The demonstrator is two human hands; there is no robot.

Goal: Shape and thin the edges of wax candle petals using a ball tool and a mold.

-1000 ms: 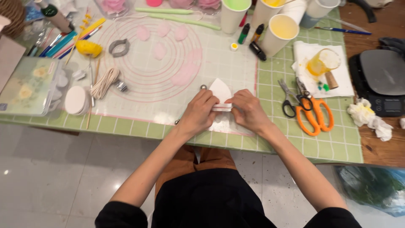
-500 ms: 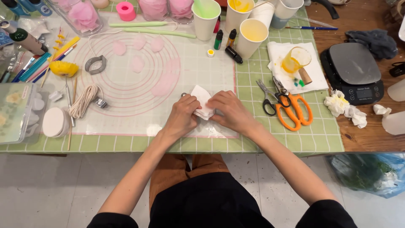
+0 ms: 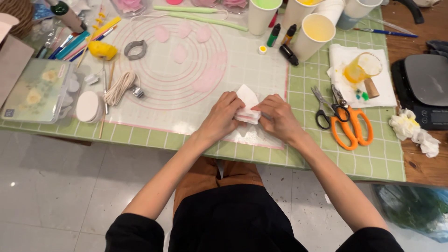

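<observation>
Both hands meet at the front edge of a translucent mat with pink circles (image 3: 186, 70). My left hand (image 3: 221, 116) and my right hand (image 3: 277, 116) pinch a folded white paper piece (image 3: 246, 105) between the fingertips, just above the mat. A pale pink layer shows under the fold. Several flat pink dough pieces (image 3: 179, 53) lie further back on the mat.
Orange scissors (image 3: 350, 126) and smaller grey scissors (image 3: 322, 109) lie to the right on the green grid cover (image 3: 373, 158). Paper cups (image 3: 312, 32), small bottles, a black scale (image 3: 424, 93), a coil of cord (image 3: 119, 88), a metal cutter (image 3: 135, 49) and a plastic box (image 3: 35, 91) surround the mat.
The hands have kept hold of the white paper and worked its fold; the view has shifted slightly, and the paper now stands more upright between the fingers.
</observation>
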